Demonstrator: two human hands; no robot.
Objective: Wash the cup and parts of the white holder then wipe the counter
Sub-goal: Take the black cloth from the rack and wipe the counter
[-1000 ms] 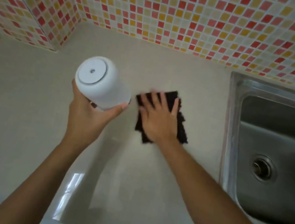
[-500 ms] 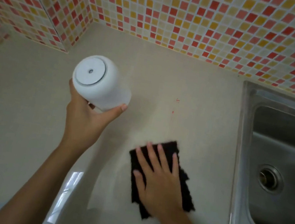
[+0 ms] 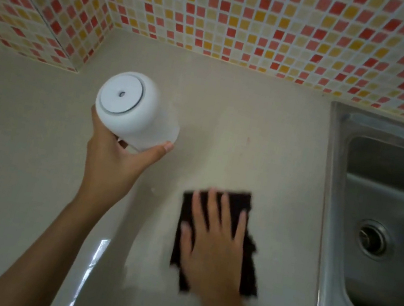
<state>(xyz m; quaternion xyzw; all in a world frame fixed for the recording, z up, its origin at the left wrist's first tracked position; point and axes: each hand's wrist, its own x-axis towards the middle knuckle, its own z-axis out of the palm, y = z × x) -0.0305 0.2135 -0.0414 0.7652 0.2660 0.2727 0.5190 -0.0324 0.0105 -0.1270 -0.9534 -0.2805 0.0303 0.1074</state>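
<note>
Left hand (image 3: 110, 164): fingers and thumb wrapped round a white holder (image 3: 135, 111), held tilted above the beige counter (image 3: 20, 162) (its round base faces the camera). Right hand (image 3: 217, 246): fingers spread, palm pressed flat on a dark cloth (image 3: 249, 257) lying on the counter, left of the steel sink (image 3: 382, 236).
</note>
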